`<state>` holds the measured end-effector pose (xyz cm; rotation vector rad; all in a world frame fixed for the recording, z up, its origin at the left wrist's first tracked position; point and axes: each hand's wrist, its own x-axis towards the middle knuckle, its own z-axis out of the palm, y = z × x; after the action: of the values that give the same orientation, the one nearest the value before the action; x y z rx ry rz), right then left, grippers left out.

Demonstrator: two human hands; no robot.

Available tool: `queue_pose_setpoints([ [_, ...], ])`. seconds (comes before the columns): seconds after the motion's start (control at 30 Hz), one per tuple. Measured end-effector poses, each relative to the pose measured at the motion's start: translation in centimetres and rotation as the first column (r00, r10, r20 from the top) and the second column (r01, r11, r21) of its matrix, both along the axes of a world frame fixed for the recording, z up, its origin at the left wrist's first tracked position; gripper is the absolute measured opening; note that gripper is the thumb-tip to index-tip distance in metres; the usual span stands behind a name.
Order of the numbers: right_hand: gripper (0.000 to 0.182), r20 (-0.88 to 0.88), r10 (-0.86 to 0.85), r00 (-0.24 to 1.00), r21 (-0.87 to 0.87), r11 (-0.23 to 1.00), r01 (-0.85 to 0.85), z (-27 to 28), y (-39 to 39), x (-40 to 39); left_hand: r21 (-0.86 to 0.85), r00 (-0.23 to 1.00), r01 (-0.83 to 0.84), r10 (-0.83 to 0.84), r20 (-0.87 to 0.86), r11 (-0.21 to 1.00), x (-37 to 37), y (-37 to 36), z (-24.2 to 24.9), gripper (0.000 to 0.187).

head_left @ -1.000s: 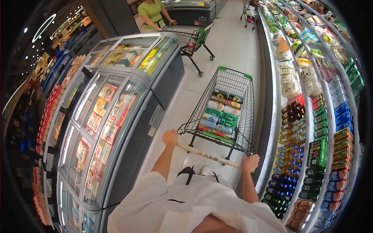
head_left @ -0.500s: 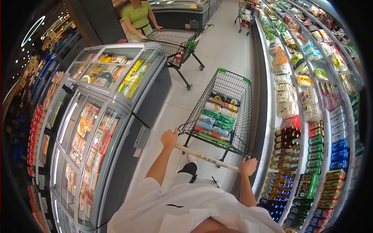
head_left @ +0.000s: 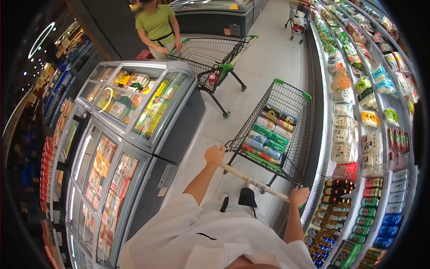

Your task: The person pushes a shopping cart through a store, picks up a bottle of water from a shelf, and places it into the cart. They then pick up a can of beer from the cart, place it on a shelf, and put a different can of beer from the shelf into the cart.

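A black wire shopping cart (head_left: 293,105) with green corners stands in front of me, its pale handlebar (head_left: 253,180) running between my hands. My left hand (head_left: 215,155) is closed at the bar's left end, by the cart frame. At the right end my right hand (head_left: 299,196) is wrapped around the grip. Several drink cans (head_left: 271,139), green, blue, red, gold and black, lie in the basket's bottom. My fingers' undersides are hidden from view.
Glass-topped freezers (head_left: 134,130) line the left side. On the right runs a refrigerated shelf (head_left: 349,148) with packaged food, bottles and cans. Ahead, a person in a green top (head_left: 156,24) stands at another cart (head_left: 206,56). A further cart (head_left: 298,20) is farther up the aisle.
The freezers and shelf have shifted in view, with cart and hands appearing farther right. My feet have changed position. The person ahead has lowered one hand nearer their cart. Both my hands stay on the handlebar.
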<state>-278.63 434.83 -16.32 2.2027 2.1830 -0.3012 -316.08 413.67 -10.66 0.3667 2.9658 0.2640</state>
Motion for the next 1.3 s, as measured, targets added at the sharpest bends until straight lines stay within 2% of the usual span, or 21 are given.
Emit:
queue_pose_setpoints([
  [0.17, 0.041, -0.005, -0.008, 1.000, -0.018, 1.000, 0.008, -1.2, 7.7, -3.8, 0.015, 0.999, -0.033, 0.033, 0.002, 0.999, -3.6, 7.2, -1.0, 0.059],
  [0.27, 0.041, 0.002, 0.014, 1.000, 0.009, 1.000, -0.014, -2.2, 12.3, -6.9, -0.001, 0.992, -0.112, 0.112, 0.059, 0.994, -6.1, 11.4, -1.0, 0.064],
  [0.33, 0.040, 0.026, 0.020, 0.999, 0.043, 0.999, -0.021, -2.5, 15.0, -8.2, -0.076, 0.987, -0.134, 0.139, 0.075, 0.988, -7.5, 14.3, -1.0, 0.068],
  [0.57, 0.038, 0.017, 0.034, 0.999, 0.118, 0.992, -0.036, -3.3, 24.6, -14.7, -0.136, 0.995, -0.061, 0.071, 0.069, 0.989, -14.1, 23.1, -3.3, 0.073],
  [0.63, 0.036, 0.008, 0.037, 0.999, 0.138, 0.990, -0.037, -4.0, 27.3, -16.3, -0.129, 0.996, -0.084, 0.086, 0.005, 0.988, -15.4, 25.5, -3.7, 0.071],
  [0.77, 0.035, 0.005, 0.019, 1.000, 0.145, 0.989, -0.019, -4.9, 32.8, -19.5, -0.122, 0.999, -0.031, 0.032, 0.003, 0.992, -18.7, 30.5, -4.4, 0.069],
  [1.1, 0.041, -0.042, -0.005, 0.999, 0.112, 0.994, 0.010, -5.6, 46.8, -29.0, -0.003, 0.997, 0.008, -0.008, -0.075, 1.000, -28.2, 43.9, -6.6, 0.049],
  [1.17, 0.042, -0.115, -0.008, 0.993, 0.095, 0.995, 0.019, -5.7, 50.4, -31.2, 0.004, 0.998, 0.033, -0.032, -0.061, 0.999, -30.5, 46.9, -7.2, 0.048],
  [1.3, 0.043, -0.050, -0.028, 0.998, 0.083, 0.996, 0.032, -6.7, 56.8, -35.8, 0.009, 0.998, 0.063, -0.063, -0.017, 0.998, -35.7, 53.2, -8.3, 0.047],
])
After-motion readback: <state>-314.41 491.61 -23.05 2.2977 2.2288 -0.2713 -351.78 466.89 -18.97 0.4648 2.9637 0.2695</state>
